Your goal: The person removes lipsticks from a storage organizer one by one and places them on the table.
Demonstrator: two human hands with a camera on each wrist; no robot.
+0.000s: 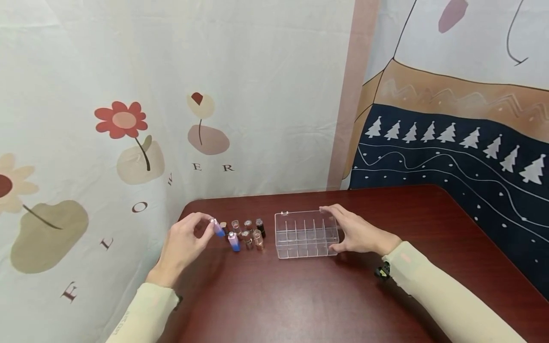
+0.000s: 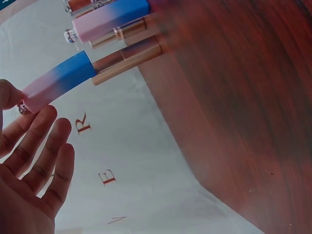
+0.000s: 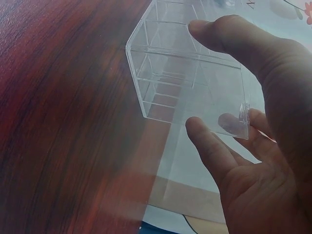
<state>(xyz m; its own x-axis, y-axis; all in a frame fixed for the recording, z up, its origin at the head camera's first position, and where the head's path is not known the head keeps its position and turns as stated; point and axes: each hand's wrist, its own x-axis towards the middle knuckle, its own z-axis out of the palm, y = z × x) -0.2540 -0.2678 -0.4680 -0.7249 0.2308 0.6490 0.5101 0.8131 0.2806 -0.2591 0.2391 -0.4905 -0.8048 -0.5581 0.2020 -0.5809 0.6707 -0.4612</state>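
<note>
My left hand [image 1: 184, 240] pinches a pink-to-blue lipstick [image 2: 58, 83] by its pink end, thumb against fingertips; the other fingers spread loosely in the left wrist view. A second pink-and-blue lipstick [image 1: 233, 241] stands just right of it, among several lipsticks with clear or dark caps, such as this clear-capped lipstick [image 1: 258, 239]. To their right is a clear plastic compartment box [image 1: 307, 235] with upright dividers. My right hand [image 1: 358, 231] grips the box's right end, thumb at the front and fingers at the back; the right wrist view shows its clear wall [image 3: 214, 97] between them.
Everything stands on a dark red wooden table [image 1: 291, 295]. Behind it hangs a pale cloth [image 1: 266, 95] printed with flowers and letters. A navy cloth [image 1: 429, 157] with white trees hangs at the right.
</note>
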